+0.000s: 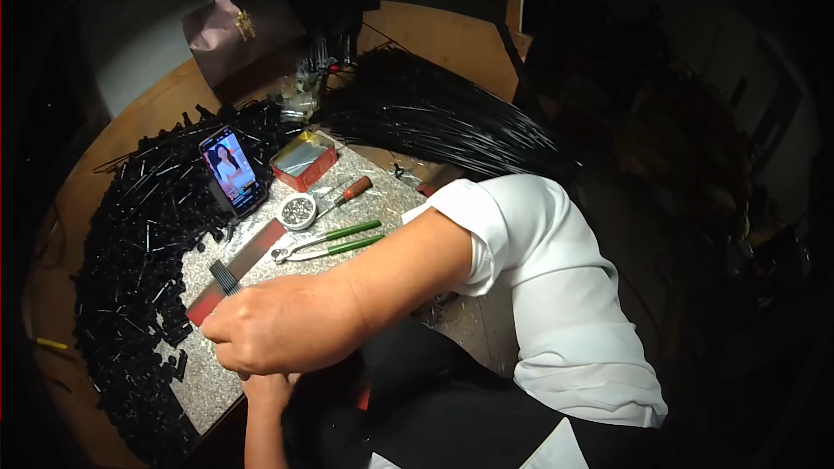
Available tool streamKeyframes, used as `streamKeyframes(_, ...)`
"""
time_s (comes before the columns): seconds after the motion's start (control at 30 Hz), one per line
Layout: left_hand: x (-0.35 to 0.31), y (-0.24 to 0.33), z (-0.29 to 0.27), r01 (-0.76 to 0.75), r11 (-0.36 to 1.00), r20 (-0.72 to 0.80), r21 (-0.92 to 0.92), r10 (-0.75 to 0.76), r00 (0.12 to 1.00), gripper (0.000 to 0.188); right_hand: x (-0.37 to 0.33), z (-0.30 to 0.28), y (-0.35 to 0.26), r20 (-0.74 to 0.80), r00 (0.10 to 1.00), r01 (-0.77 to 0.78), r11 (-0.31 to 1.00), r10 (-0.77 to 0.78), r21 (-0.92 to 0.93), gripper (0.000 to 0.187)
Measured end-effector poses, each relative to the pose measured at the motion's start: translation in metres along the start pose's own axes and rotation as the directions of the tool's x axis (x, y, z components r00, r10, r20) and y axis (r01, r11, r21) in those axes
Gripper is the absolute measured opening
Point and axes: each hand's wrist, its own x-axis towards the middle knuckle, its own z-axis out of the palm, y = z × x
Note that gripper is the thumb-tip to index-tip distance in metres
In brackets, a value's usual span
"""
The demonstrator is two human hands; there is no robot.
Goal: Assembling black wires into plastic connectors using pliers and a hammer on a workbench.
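Observation:
My right hand [274, 323] is closed in a fist over the near left part of the worktop, its fingers curled down out of sight. Just past its knuckles a small dark ribbed piece, like a row of thin black rods [224, 276], sticks up; which hand it rests in, if either, cannot be told. Beneath the right hand is my left hand [268, 386], mostly covered, with only its wrist side showing. A flat grey bar with red ends [252, 259] lies beside the right hand. Green-handled pincers [334, 241] lie by the right forearm.
A heap of short black parts [130, 260] covers the left. A lit phone [233, 169] leans there. Nearby are a red tin [306, 161], a white round pot of small metal bits [298, 210] and a red-handled screwdriver [352, 191]. Long black rods [434, 108] lie behind.

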Motion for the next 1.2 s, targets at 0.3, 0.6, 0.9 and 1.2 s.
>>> streamKeyframes(0.3, -0.015, 0.006, -0.026, -0.215, 0.956, -0.122, -0.198, 0.194, 0.973, 0.088, 0.011, -0.003, 0.001, -0.11, 0.992, -0.046, 0.984, 0.066, 0.17, 0.013)
streamKeyframes(0.6, 0.005, 0.007, -0.038, -0.246, 0.904, -0.295, -0.35, 0.143, 0.945, 0.076, 0.043, -0.054, 0.011, -0.149, 0.987, 0.074, 0.99, -0.055, 0.12, 0.014)
streamKeyframes(0.9, 0.011, 0.001, -0.08, -0.299, 0.917, -0.276, -0.263, 0.225, 0.934, 0.07, 0.069, -0.09, 0.011, -0.115, 0.993, 0.031, 0.993, -0.017, 0.118, 0.01)
streamKeyframes(1.2, 0.012, 0.018, -0.142, -0.087, 0.712, -0.141, -0.697, -0.018, 0.99, 0.033, 0.092, -0.125, 0.005, -0.07, 0.997, -0.005, 0.958, -0.016, -0.287, 0.032)
